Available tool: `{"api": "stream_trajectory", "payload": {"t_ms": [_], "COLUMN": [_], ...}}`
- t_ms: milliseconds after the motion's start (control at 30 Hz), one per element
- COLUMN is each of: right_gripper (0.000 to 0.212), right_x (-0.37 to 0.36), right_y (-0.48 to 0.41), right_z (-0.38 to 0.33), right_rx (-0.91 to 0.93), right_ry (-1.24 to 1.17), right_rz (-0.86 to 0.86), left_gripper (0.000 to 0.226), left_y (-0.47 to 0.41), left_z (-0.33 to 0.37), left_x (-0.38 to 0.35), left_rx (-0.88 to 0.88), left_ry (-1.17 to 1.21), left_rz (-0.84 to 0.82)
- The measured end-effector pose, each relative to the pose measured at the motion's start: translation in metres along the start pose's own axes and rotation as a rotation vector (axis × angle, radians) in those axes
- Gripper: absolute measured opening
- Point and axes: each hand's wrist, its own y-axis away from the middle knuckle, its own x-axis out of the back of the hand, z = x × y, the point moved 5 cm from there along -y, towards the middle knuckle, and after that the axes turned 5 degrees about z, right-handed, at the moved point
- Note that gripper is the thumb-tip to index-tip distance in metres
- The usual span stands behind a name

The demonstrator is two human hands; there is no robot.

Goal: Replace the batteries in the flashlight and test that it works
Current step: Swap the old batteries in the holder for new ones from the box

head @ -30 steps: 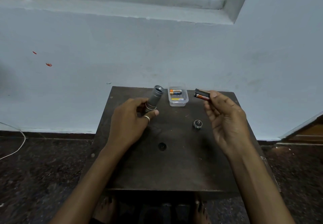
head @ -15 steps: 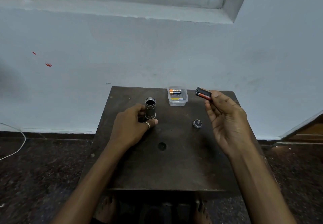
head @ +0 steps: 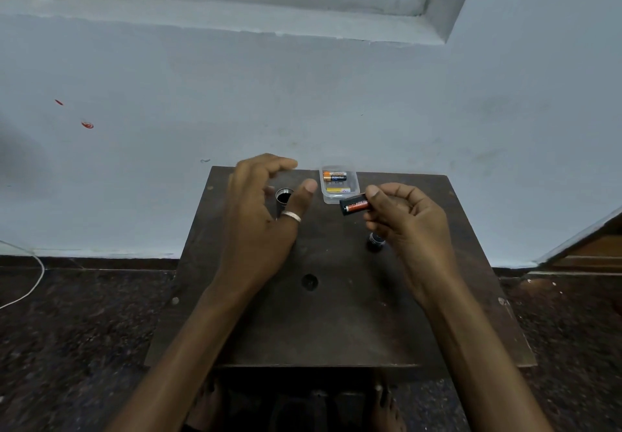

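The grey flashlight body point(head: 283, 196) stands upright on the dark wooden table point(head: 336, 313), its open end up, half hidden behind my left hand point(head: 261, 216). That hand hovers over it with fingers spread, holding nothing. My right hand point(head: 409, 226) pinches a black and red battery point(head: 355, 204) between thumb and fingers, just right of the flashlight. The flashlight's end cap point(head: 376, 241) lies on the table under my right hand. A small clear box point(head: 339, 197) at the table's far edge holds other batteries.
A round hole point(head: 309, 281) sits in the middle of the tabletop. The blue-grey wall rises right behind the table. A white cable point(head: 32, 283) runs over the dark floor at the left. My feet show under the near edge.
My left hand has let go of the flashlight, now standing on the table, and lifted open above it. My right hand has brought the battery down and left, closer to the flashlight.
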Motion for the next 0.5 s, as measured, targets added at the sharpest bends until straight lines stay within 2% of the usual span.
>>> {"api": "stream_trajectory", "payload": {"t_ms": [133,400,500], "right_gripper": [0.029,0.021,0.021], "right_x": [-0.003,-0.003,-0.002], "right_y": [0.004,0.005,0.005], "right_z": [-0.004,-0.01,-0.009], "right_rx": [0.05,0.11,0.119], "right_ry": [0.046,0.025,0.028], "right_rz": [-0.005,-0.018,-0.018], "left_gripper": [0.013,0.024,0.025], "left_y": [0.005,0.021,0.019], "left_z": [0.009,0.018,0.018], "left_x": [-0.015,-0.043,-0.041], "left_rx": [-0.042,0.053,-0.011], "left_ry": [0.09,0.111,0.052], "left_rz": [-0.047,-0.244,-0.226]}}
